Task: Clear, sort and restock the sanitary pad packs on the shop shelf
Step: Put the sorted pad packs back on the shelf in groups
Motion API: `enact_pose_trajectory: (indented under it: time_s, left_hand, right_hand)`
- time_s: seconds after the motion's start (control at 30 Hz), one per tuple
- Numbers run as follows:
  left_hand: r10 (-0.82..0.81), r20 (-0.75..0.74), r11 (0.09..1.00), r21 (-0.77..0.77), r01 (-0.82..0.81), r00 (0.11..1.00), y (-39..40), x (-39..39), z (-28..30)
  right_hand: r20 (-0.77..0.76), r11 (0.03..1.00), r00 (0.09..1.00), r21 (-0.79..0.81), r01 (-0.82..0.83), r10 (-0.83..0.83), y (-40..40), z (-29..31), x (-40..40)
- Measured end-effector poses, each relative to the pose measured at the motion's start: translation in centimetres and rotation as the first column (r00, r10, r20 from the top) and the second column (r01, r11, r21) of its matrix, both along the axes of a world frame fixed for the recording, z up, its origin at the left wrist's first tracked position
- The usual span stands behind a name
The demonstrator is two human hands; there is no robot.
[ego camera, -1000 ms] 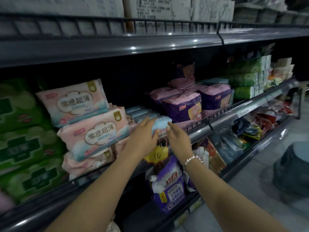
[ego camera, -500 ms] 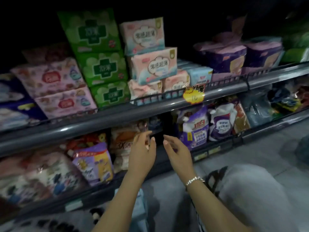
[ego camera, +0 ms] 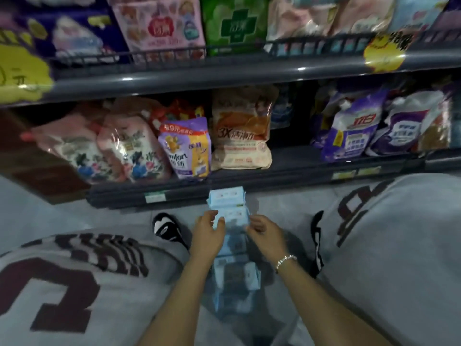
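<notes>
We crouched before the lower shelf (ego camera: 249,176), and a row of light-blue sanitary pad packs (ego camera: 230,245) lay on the floor (ego camera: 119,216) between our knees, running from the shelf's front edge back toward us. Our left hand (ego camera: 207,236) gripped the left end of the second pack (ego camera: 233,216) with curled fingers. Our right hand (ego camera: 265,233) pinched its right end. The first pack (ego camera: 227,197) lay just beyond, against the shelf's edge.
</notes>
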State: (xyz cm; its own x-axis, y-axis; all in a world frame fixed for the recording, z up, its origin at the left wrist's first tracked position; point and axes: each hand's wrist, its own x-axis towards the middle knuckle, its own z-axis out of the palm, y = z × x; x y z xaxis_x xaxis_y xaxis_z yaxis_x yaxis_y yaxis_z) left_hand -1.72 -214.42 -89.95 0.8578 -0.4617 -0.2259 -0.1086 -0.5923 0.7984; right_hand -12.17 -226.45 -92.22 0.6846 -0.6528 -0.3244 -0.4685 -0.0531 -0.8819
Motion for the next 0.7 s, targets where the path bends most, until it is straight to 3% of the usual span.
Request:
enact_pose_trajectory:
  time_s: [0.17,0.3,0.43,0.47,0.6,0.7]
  left_hand:
    - [0.008,-0.292,0.986,0.163,0.042,0.956,2.0,-1.2,-4.1]
    - [0.022,-0.565,0.969,0.216,0.123,0.825,2.8,-1.5,-6.3]
    - [0.093,-0.752,0.988,0.15,0.032,0.653,2.9,-2.1,-6.5]
    - [0.105,-0.772,0.989,0.146,0.014,0.627,2.9,-2.1,-6.6]
    - [0.12,-0.728,0.992,0.11,-0.058,0.675,2.6,-1.1,-7.2]
    - [0.183,-0.79,0.97,0.046,-0.24,0.586,2.4,0.5,-7.4]
  right_hand:
    - [-0.173,0.993,0.979,0.07,-0.094,0.105,1.2,-3.8,-1.2]
    - [-0.322,0.953,0.909,0.235,-0.194,0.265,1.3,-5.2,-2.1]
    - [-0.375,0.913,0.883,0.387,-0.126,0.281,1.5,-7.1,-2.7]
    - [-0.374,0.906,0.884,0.407,-0.115,0.28,1.4,-7.5,-2.7]
    - [-0.269,0.872,0.953,0.49,0.008,0.142,0.9,-7.8,-1.8]
    - [-0.189,0.841,0.981,0.536,0.072,0.037,-0.1,-6.9,-0.7]
